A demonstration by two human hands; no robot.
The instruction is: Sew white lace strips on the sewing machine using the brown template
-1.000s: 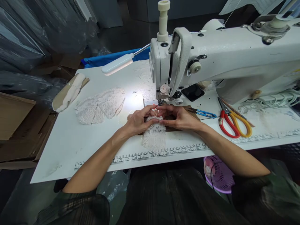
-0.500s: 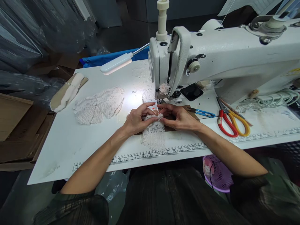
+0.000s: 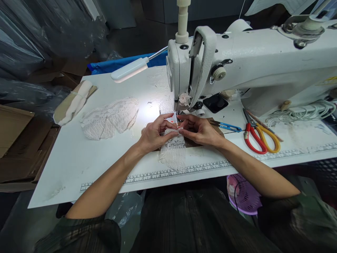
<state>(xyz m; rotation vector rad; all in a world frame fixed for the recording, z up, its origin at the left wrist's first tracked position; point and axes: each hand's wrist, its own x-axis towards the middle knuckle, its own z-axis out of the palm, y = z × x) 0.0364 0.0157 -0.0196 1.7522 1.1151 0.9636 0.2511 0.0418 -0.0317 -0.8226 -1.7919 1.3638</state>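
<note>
A piece of white lace (image 3: 173, 153) hangs over the front of the sewing machine's bed, its scalloped lower part lying toward the printed ruler. My left hand (image 3: 156, 133) pinches its top edge between thumb and fingers. From the other side, my right hand (image 3: 201, 130) pinches the same edge, fingertips close to those of the left. Just behind the fingers is the needle area of the white sewing machine (image 3: 181, 73); the fingers partly hide the presser foot. More lace pieces (image 3: 110, 117) lie on the table to the left.
Blue thread snips (image 3: 230, 127) and red-and-yellow-handled scissors (image 3: 260, 135) lie right of my right hand. A lit lamp (image 3: 130, 70) reaches over the white table (image 3: 105, 165). A bundle tied to card (image 3: 75, 103) sits far left. Below the edge hangs a purple basket (image 3: 246, 198).
Both hands stay on the lace; the right fingertips have shifted slightly at its top edge. The whole view has moved a little.
</note>
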